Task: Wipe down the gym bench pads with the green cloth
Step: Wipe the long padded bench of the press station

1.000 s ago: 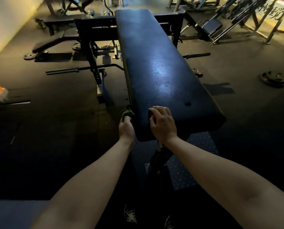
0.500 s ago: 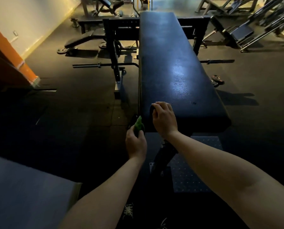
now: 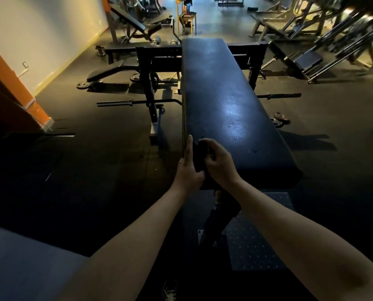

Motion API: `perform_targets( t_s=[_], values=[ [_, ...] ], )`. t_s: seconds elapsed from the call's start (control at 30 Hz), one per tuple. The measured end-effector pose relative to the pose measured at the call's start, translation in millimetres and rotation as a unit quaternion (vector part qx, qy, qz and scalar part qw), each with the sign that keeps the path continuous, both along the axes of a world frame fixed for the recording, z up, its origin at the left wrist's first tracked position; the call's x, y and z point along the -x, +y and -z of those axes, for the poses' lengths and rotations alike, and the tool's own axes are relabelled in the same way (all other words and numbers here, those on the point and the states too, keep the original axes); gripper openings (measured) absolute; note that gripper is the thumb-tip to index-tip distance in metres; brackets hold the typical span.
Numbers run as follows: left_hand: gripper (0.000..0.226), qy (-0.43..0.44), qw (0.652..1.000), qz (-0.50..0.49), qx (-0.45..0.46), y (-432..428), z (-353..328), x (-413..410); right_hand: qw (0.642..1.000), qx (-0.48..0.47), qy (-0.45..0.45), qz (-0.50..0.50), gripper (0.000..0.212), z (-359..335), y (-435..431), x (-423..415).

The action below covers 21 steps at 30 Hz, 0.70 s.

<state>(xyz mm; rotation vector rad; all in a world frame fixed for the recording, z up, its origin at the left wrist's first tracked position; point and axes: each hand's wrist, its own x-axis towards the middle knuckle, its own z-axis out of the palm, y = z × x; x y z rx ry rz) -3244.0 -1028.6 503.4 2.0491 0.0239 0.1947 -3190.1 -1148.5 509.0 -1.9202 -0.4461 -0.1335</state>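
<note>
The green cloth (image 3: 199, 156), seemingly the dark wad, is pinched by the right grip (image 3: 219, 165) at the near left corner of the bench pad (image 3: 224, 101); whether the left grip (image 3: 188, 170) holds it cannot be told. Most wiping is judged undone.

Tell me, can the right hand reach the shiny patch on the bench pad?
Probably yes. The right hand, holding the cloth, sits on the bench pad; the shiny patch lies just ahead with nothing between.
</note>
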Motion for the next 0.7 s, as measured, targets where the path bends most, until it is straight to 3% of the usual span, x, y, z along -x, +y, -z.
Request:
perform_targets(
  t_s=[0.1,0.2,0.27,0.33,0.47,0.57,0.7],
  values=[
    [0.110,0.053,0.998,-0.012,0.017,16,14,-3,0.986,0.096,-0.038,0.128,0.036,-10,-9,-23],
    [0.100,0.135,0.989,-0.020,0.051,36,32,5,0.958,0.182,0.019,0.222,0.029,-8,-27,-50],
    [0.091,0.161,0.983,0.005,0.086,41,40,9,0.940,0.266,0.067,0.203,0.047,-2,-25,-54],
    [0.089,0.163,0.981,0.016,0.103,42,45,8,0.930,0.314,0.083,0.174,0.047,8,-12,-48],
    [0.088,0.153,0.982,0.034,0.101,49,44,6,0.953,0.272,-0.009,0.137,0.040,14,17,-30],
    [0.086,0.138,0.972,0.072,0.175,56,48,4,0.960,0.269,-0.056,0.045,0.043,21,47,-12],
    [0.045,0.079,0.971,0.058,0.218,63,58,4,0.952,0.282,-0.093,-0.071,0.049,24,67,3]
  ],
)
